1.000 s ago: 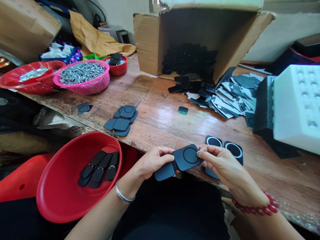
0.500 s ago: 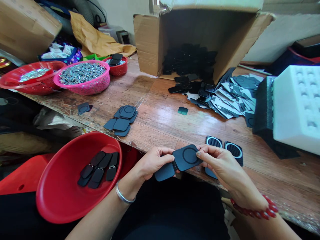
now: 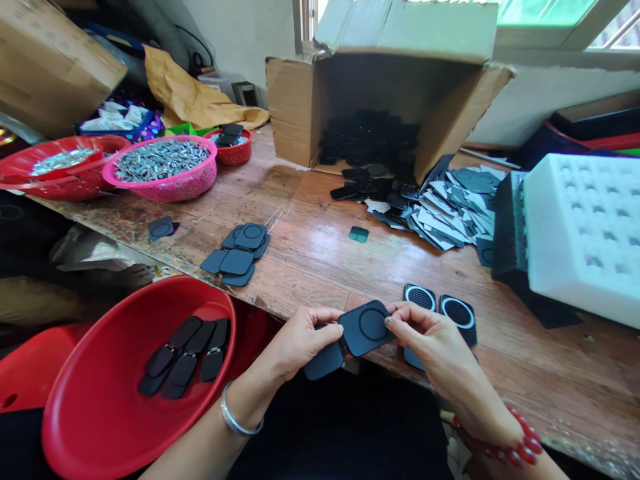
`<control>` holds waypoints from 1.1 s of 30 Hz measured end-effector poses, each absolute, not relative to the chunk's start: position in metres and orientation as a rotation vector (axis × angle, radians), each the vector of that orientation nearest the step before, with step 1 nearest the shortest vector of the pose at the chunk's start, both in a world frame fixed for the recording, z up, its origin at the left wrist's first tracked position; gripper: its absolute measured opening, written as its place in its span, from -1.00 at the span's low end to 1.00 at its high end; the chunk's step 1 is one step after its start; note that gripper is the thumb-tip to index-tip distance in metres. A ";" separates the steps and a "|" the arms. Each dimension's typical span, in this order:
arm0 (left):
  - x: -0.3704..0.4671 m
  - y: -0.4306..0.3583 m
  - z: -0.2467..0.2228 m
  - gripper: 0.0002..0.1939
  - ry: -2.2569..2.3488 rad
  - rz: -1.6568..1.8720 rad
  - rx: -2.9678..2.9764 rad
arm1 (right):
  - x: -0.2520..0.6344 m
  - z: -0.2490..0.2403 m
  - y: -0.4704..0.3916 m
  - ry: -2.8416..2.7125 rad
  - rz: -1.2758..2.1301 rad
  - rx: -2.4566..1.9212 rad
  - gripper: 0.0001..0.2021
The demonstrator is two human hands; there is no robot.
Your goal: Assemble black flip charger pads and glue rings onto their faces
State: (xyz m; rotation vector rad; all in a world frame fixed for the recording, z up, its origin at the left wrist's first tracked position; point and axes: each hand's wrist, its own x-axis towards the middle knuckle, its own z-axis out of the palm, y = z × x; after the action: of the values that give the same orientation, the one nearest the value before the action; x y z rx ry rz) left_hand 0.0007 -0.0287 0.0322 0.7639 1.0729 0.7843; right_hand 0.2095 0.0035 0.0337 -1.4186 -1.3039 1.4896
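Note:
A dark folding wireless charger (image 3: 367,330), two hinged panels with a ring on the upper one, is held between both hands at the table's front edge. My left hand (image 3: 313,337) is closed around it near the hinge, thumb on top. At the ringed panel's right edge, my right hand (image 3: 420,330) pinches with thumb and forefinger. Just beyond the right hand lie two open panels with white rings (image 3: 457,312) and black mesh centres. Left of the hands sits a small pile of similar folding chargers (image 3: 237,260).
A red basin (image 3: 100,387) with several hinged chargers stands below the table at left. Baskets of metal parts (image 3: 160,160) are at back left. A cardboard box (image 3: 290,110) of black pieces, a heap of sheets (image 3: 450,207) and a white foam block (image 3: 585,227) stand farther back.
The view has tilted up slightly, so the table and the hands sit lower in the picture. Both hands keep the same grip on the charger.

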 end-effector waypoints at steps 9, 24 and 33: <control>0.002 -0.028 0.035 -0.68 1.076 0.772 0.792 | 0.212 0.034 0.001 -1.427 1.317 -1.397 -0.67; 0.004 -0.032 0.043 -0.65 1.052 0.801 0.818 | 0.212 0.028 0.000 -1.521 1.156 -1.443 -0.74; 0.004 -0.036 0.038 -0.66 1.021 0.797 0.887 | 0.212 0.032 -0.001 -1.831 0.857 -1.387 -0.75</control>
State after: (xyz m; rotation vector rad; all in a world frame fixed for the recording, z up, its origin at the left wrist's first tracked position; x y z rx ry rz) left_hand 0.0043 -0.0358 0.0382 0.8872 1.0212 0.7972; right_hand 0.2120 -0.0007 0.0323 -1.3870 -1.8315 0.8572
